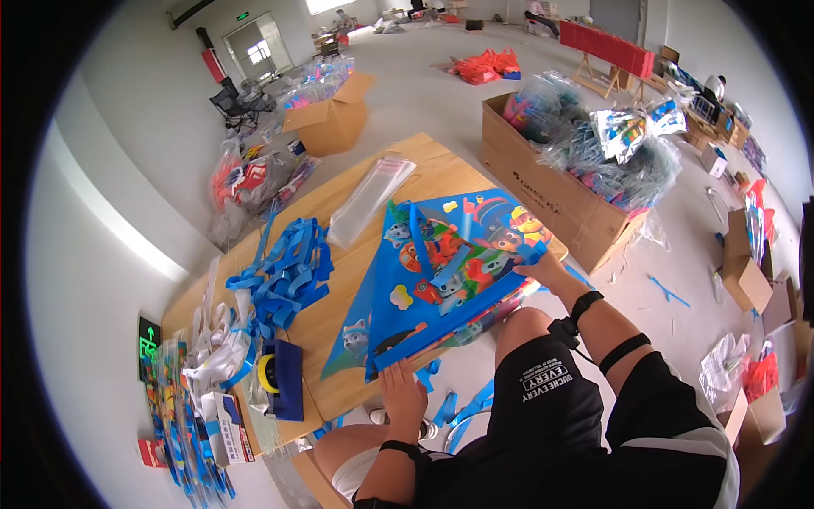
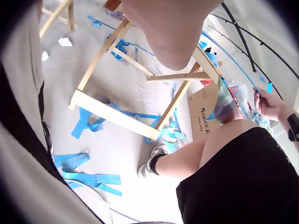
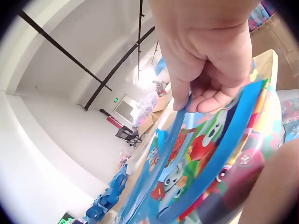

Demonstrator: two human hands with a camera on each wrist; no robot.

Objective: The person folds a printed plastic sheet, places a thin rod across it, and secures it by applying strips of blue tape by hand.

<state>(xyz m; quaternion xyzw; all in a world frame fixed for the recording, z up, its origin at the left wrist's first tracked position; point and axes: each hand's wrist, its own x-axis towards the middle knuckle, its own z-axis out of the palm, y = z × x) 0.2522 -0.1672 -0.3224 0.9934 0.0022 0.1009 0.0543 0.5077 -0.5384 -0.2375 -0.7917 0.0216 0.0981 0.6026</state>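
And here the hands are well apart: the right hand (image 1: 540, 268) pinches a blue edge (image 3: 161, 161) between thumb and fingers, the left hand (image 1: 403, 395) rests its fingers on the near corner of the printed sheet (image 1: 398, 299)! That sheet spreads over the table (image 1: 318, 355), between and beyond both hands, with heaped blue ribbon (image 1: 290, 270) up and left of the left hand

From the head we look down and forward across the worktop (image 1: 348, 276), sharing the printed piece (image 1: 454, 284) with our tilted right wrist view, close behind the right hand (image 3: 208, 56) at 1 o'clock. Our left wrist view faces the floor (image 2: 103, 137), sharing the cardboard box (image 2: 201, 109), there at 3 o'clock, with the head's.
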